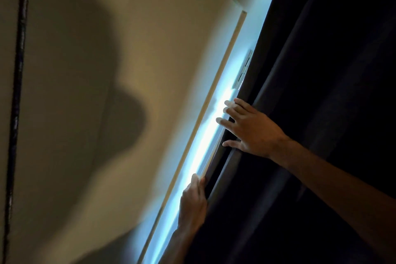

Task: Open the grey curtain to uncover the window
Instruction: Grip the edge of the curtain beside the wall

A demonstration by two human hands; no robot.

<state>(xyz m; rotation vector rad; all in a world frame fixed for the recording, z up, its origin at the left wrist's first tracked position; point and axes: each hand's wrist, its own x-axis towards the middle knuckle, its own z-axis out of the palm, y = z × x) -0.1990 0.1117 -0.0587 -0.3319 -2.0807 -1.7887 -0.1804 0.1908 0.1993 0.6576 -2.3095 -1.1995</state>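
The view is tilted. The dark grey curtain [310,70] fills the right side, and its left edge runs diagonally from top right to bottom centre. Beside that edge a narrow bright strip of window [216,133] shows, with a metal hinge [243,70] on its frame. My right hand [251,128] lies flat on the curtain's edge with fingers spread, the fingertips reaching over into the light. Lower down, my left hand [191,203] has its fingers curled around the curtain's edge, thumb pointing up along the strip.
A beige wall [96,70] takes up the left half and carries a large soft shadow. A pale wooden trim [214,92] borders the window opening. A dark vertical line [18,70] runs down the far left.
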